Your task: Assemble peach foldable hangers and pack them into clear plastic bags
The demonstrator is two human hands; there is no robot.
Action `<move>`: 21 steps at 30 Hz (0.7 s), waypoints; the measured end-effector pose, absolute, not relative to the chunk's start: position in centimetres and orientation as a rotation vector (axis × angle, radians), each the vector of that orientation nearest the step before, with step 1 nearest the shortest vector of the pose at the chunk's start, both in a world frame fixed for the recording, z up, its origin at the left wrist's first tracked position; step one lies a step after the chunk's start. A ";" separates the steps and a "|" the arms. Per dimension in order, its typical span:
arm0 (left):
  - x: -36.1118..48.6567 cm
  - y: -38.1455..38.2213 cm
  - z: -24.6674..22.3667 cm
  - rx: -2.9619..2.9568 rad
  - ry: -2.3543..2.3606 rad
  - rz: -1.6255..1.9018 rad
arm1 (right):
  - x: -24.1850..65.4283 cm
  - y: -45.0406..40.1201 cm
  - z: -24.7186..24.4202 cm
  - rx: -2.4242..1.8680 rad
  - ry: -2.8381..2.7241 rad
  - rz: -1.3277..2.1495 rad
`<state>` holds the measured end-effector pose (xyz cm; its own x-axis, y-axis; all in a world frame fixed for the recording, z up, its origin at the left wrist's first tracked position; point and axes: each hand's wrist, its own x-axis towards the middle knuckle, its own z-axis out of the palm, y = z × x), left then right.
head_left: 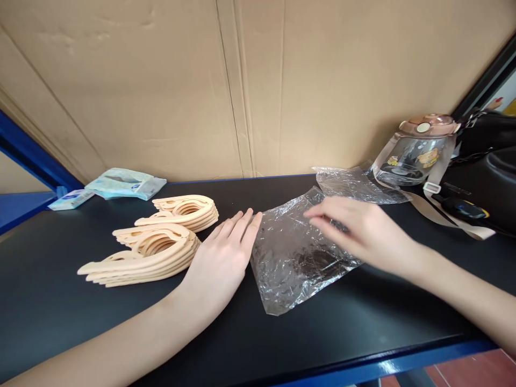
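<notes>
My left hand (223, 254) lies palm down on the dark tabletop with its fingers stretched out, its fingertips at the left edge of a clear plastic bag (290, 258). Close beside that hand, on its left, are two stacks of beige, curved pieces that look like plastic hangers: a nearer stack (149, 263) and a farther stack (189, 217). Over the bag's upper right part is my right hand (355, 228), slightly blurred, thumb and fingers drawn together in a pinch. Whatever is between its fingertips cannot be made out. The bag looks flat and crinkled.
Another clear plastic sheet or bag (355, 185) lies at the back. A transparent bottle (417, 153) with a brown lid and strap stands right, by a black bag (487, 183). Light-blue tissue packs (124, 184) lie back left. Cardboard (161, 97) walls off the rear.
</notes>
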<state>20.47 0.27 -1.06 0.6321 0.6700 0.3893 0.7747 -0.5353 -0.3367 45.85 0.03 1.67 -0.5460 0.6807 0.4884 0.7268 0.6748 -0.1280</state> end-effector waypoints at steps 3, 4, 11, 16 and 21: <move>20.9 -0.6 -1.6 -2.499 -1.255 -0.270 | 48.0 2.2 2.0 -1.631 -2.399 -0.025; 21.0 -0.8 -1.8 -2.544 -1.291 -0.227 | 48.5 2.7 1.9 -1.713 -2.426 0.008; 19.9 -1.1 -2.6 -2.800 -1.424 -0.072 | 50.2 3.0 2.5 -1.688 -2.608 0.464; 18.2 -1.1 -3.2 -2.893 -1.317 -0.333 | 49.1 2.9 2.5 -1.312 -2.618 0.811; 17.7 -1.3 -3.1 -2.908 -1.409 -0.469 | 46.5 1.6 0.5 -0.933 -2.663 0.531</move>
<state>17.71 -1.28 -3.09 0.5881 0.7832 0.2016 0.7479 -0.6216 0.2329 46.50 1.57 0.48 -0.7562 0.6414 0.1295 0.5427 0.7253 -0.4236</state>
